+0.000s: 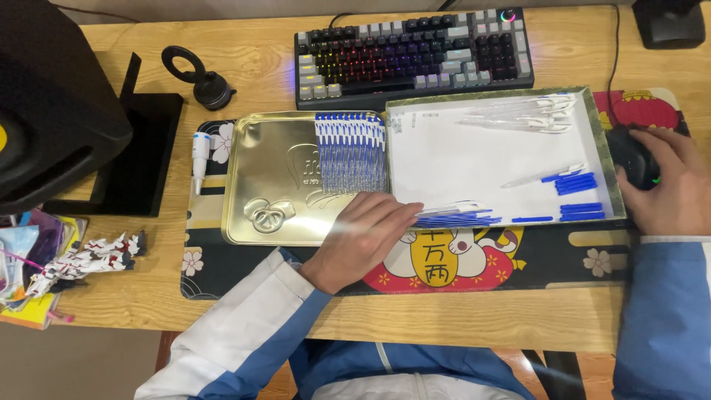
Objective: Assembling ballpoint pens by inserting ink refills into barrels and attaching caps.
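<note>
Left hand (364,235): flat, fingers extended, resting on the near edge of the white-lined box lid (474,152), fingertips touching a bundle of blue pens (458,216). Right hand (670,181): curled loosely over a black mouse (632,155) on the bench, right of the lid

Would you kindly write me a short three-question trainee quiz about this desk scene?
1. True or false: the right hand rests on a black mouse.
2. Which container holds the neat row of assembled blue pens: A the gold tin lid, B the white-lined box?
3. What do the left hand fingertips touch?

Key: 1 true; 2 A; 3 a bundle of blue refills at the box's front edge.
</note>
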